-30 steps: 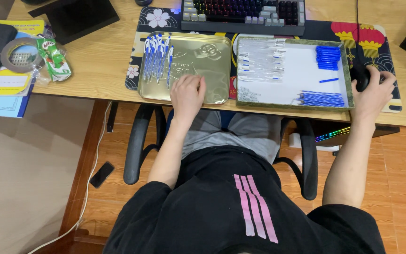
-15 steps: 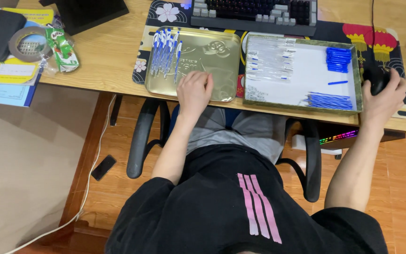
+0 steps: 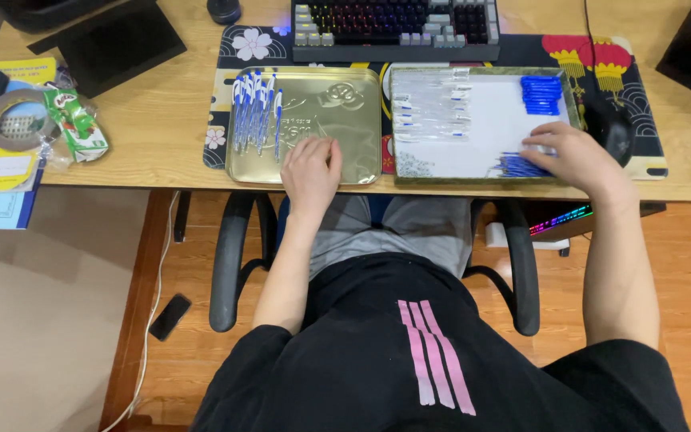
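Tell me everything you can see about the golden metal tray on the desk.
The golden rectangular metal tray looks like a shallow tin lid with rounded corners, a raised rim and an embossed design. It lies flat at the front edge of the wooden desk, partly on a patterned desk mat. A bunch of blue-and-white pens lies in its left part. The left hand rests on its near part.

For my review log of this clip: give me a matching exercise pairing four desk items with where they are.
Things:
1. assembled pens
2. blue caps
3. tape roll
4. keyboard

Places:
A. far left of the desk
B. back corner of the white tray
C. left part of the gold tray
D. behind both trays

Pairs: 1-C, 2-B, 3-A, 4-D
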